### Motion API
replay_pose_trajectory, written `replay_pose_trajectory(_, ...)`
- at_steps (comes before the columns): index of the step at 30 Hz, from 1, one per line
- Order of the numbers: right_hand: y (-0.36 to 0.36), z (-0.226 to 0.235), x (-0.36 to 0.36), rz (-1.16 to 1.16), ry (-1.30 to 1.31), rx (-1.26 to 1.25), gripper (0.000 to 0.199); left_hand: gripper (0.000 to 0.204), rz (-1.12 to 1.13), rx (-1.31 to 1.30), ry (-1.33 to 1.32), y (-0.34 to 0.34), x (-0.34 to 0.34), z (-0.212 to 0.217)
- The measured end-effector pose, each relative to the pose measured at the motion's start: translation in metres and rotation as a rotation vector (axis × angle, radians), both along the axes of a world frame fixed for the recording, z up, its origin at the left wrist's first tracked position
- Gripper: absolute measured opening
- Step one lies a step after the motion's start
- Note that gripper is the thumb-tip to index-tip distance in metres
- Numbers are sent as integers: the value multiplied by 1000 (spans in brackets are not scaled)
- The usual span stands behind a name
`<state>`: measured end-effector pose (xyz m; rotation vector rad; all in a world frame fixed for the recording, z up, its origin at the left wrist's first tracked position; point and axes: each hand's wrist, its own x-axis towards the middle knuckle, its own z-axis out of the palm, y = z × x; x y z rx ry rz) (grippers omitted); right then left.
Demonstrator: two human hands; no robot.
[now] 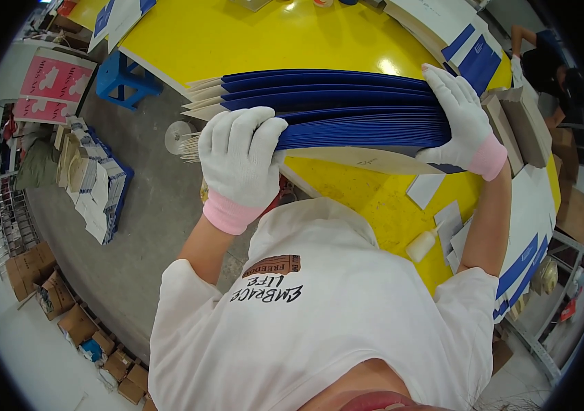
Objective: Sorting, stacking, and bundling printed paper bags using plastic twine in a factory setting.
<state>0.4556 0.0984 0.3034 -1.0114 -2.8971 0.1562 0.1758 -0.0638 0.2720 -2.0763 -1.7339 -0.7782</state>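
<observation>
A thick stack of folded blue-and-white paper pieces is held up in front of me, its layers fanned apart along the upper part and pressed close below. My left hand, in a white knit glove with a pink cuff, is closed over the stack's left end. Gloved the same way, my right hand clasps the right end, fingers at the upper corner and thumb near the lower face. Pale ends of the layers stick out past my left hand. Beneath the stack lies a yellow table.
A white squeeze bottle lies on the table beside loose white cards. More blue-and-white paper stacks stand at the right. On the floor to the left are a blue stool and a paper pile. Another person is at far right.
</observation>
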Motion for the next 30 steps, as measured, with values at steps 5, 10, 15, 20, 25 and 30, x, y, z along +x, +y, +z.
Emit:
replay_pose_trajectory(5, 0, 0, -2, 0, -1, 3, 101, 45, -14, -35, -68, -1, 0, 0)
replay_pose_trajectory(10, 1, 0, 0, 20, 16, 18, 103, 47, -61, 16, -136, -1, -2, 0)
replay_pose_trajectory(15, -1, 0, 0, 7, -3, 23, 104, 47, -5, -138, -72, -5, -2, 2)
replay_pose_trajectory(20, -5, 3, -2, -21, -23, -10, 104, 43, 52, -52, -11, -2, 3, 9)
replay_pose_trajectory(25, -5, 4, -2, -27, -25, -10, 104, 40, 34, -42, 8, -2, 2, 4)
replay_pose_trajectory(30, -4, 3, -1, -12, -1, -5, 104, 40, 29, -24, -17, -1, 1, 2)
